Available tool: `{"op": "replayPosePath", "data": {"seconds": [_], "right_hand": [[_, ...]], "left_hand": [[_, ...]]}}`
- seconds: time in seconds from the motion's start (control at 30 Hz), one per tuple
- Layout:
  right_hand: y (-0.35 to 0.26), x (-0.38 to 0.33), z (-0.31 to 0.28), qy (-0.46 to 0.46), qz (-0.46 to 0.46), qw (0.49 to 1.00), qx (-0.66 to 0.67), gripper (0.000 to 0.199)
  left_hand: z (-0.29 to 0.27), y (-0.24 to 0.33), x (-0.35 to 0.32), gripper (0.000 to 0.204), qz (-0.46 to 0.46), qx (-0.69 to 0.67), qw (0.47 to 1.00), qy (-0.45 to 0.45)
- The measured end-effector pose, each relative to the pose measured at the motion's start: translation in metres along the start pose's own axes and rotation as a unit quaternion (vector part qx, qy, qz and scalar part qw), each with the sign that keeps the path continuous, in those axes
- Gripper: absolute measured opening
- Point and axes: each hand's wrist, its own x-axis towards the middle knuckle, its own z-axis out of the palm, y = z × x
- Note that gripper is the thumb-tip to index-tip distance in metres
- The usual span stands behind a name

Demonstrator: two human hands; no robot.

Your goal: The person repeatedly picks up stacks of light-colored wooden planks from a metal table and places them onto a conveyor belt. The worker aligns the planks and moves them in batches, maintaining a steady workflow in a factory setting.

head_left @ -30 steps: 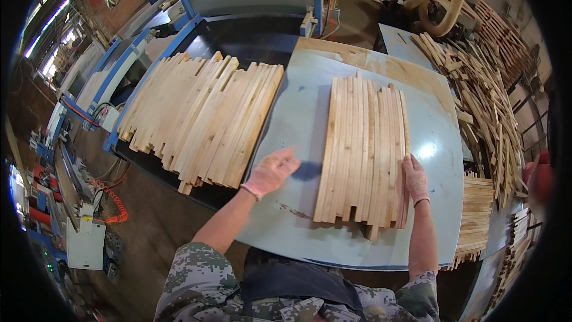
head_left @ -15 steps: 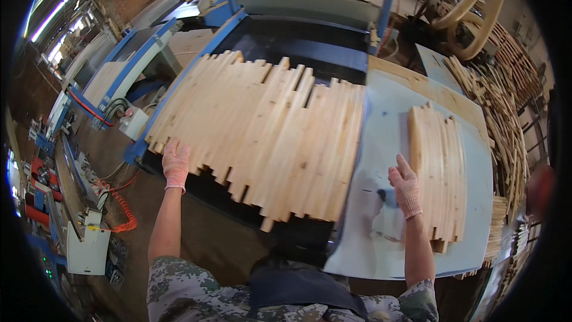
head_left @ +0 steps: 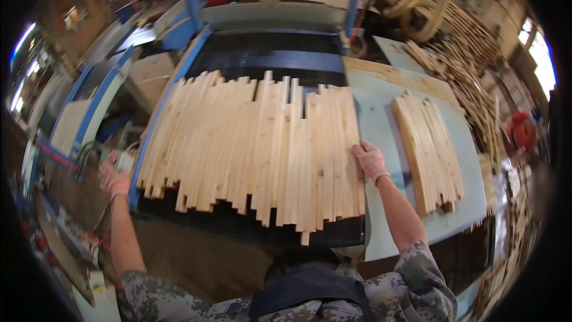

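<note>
Right hand (head_left: 370,160): fingers bent at the right edge of the strips (head_left: 256,143) on the black bed (head_left: 250,42), grip unclear; even, gentle pressure (probably) best keeps rows straight. Left hand (head_left: 113,180): loosely open, seemingly empty, near the white box (head_left: 123,160). Versus earlier: right hand gone from beside the stack (head_left: 430,155), left from the strips' corner.

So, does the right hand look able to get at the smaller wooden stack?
Likely yes: only pale board shows between the right hand, at the right edge of the larger strip layer, and the smaller wooden stack to its right.
</note>
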Motion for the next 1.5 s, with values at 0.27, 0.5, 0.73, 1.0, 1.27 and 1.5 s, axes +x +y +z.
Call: {"op": "replayPosePath", "data": {"seconds": [0.27, 0.5, 0.73, 1.0, 1.27, 1.5], "right_hand": [[0.024, -0.003, -0.004, 0.101, 0.055, 0.993, 0.032, 0.054], [-0.015, -0.037, -0.029, 0.161, -0.014, 0.96, -0.23, 0.065], [0.013, -0.055, -0.1, 0.139, 0.042, 0.897, -0.417, 0.068], [0.081, -0.076, -0.146, 0.217, 0.008, 0.839, -0.5, 0.057], [0.167, -0.124, -0.125, 0.269, -0.11, 0.712, -0.64, 0.035], [0.116, -0.305, -0.106, 0.22, -0.117, 0.964, -0.097, 0.066]], "left_hand": [[0.004, -0.003, -0.009, 0.1, 0.045, -0.011, 0.999, 0.008], [-0.032, 0.006, -0.005, 0.101, 0.059, -0.09, 0.992, -0.071], [0.025, 0.02, -0.102, 0.055, 0.165, -0.667, 0.724, -0.059], [-0.012, 0.081, -0.374, 0.049, 0.228, -0.669, 0.452, -0.544], [0.004, 0.135, -0.506, 0.066, 0.284, -0.503, 0.344, -0.74], [0.007, 0.158, -0.587, 0.065, 0.354, -0.354, 0.328, -0.801]]}}
